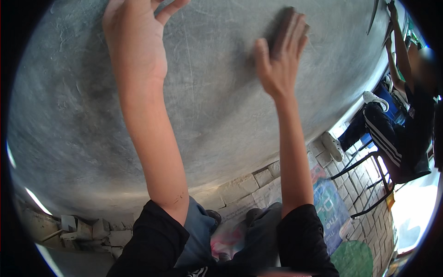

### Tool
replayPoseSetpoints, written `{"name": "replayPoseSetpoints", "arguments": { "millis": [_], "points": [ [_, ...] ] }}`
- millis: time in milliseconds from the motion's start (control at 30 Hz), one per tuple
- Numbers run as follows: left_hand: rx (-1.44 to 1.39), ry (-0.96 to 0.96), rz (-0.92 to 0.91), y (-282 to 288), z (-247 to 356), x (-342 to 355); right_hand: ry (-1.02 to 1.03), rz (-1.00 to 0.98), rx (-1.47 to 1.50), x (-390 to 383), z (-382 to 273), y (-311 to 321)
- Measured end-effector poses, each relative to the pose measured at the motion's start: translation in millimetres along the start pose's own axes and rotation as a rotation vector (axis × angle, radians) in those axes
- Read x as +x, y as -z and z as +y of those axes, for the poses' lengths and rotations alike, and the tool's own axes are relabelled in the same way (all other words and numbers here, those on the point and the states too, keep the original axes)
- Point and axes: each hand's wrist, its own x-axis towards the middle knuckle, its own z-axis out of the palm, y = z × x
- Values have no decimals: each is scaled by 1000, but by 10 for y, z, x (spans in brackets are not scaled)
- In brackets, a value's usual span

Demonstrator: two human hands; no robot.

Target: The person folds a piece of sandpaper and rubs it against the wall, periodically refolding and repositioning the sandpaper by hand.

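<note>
A large grey curved surface, smooth and streaked with pale scratches, fills the space in front of me. My left hand is raised against its upper left part; most fingers run past the picture's top edge, while one or two digits show stretched out to the right. Farther right, my right hand lies along the surface with fingers extended and thumb apart. A dark patch beside those fingers looks like shadow, and the fingertips are slightly blurred. Nothing is visible in either hand.
At right, another person sits by a dark metal chair, arms raised to the surface. Grey blocks lie at lower left. Printed sheets and a green round piece cover parts of the brick paving.
</note>
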Motion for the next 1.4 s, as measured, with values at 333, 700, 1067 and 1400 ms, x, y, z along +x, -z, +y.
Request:
{"name": "replayPoseSetpoints", "arguments": {
  "millis": [333,700,1067,1400],
  "points": [
    [-58,-91,45,58,133,-48,-124,-33,-189,4,-61,63],
    [-57,-31,68,3,49,-5,-427,28,-34,20,-327,33],
    [-17,-40,108,-32,27,-5,-484,-27,-69,83,-348,139],
    [42,11,97,-13,38,39,-488,-65,-185,169,-298,293]
  ]
}}
